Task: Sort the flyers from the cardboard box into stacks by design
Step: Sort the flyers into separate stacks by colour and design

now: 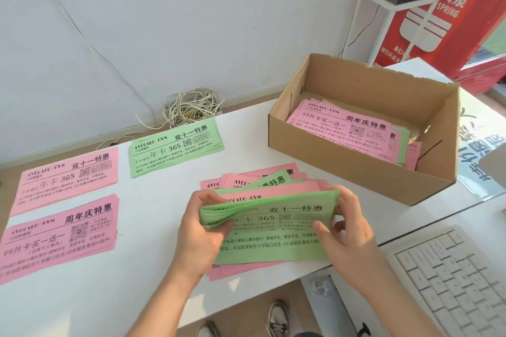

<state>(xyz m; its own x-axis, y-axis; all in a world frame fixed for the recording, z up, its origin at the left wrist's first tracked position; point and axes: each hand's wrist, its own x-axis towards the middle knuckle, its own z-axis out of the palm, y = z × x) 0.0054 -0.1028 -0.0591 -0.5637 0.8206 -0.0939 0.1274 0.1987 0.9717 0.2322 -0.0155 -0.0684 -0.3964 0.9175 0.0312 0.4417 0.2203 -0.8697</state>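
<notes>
My left hand (204,230) and my right hand (346,230) grip the two ends of a bundle of green flyers (273,230), its top sheets bent upward. Under it a loose pile of mixed pink and green flyers (262,180) lies fanned on the white table (164,189). Three sorted stacks lie to the left: a green stack (175,146), a pink stack (67,179) with the same heading, and a second pink stack (59,236) of another design. The cardboard box (356,161) at the right holds more pink and green flyers (347,128).
A white keyboard (451,279) sits at the lower right. A tangle of white cable (193,107) lies on the floor behind the table by the wall. A red cabinet with white lettering (438,22) stands at the back right. Shoes (276,320) show under the table edge.
</notes>
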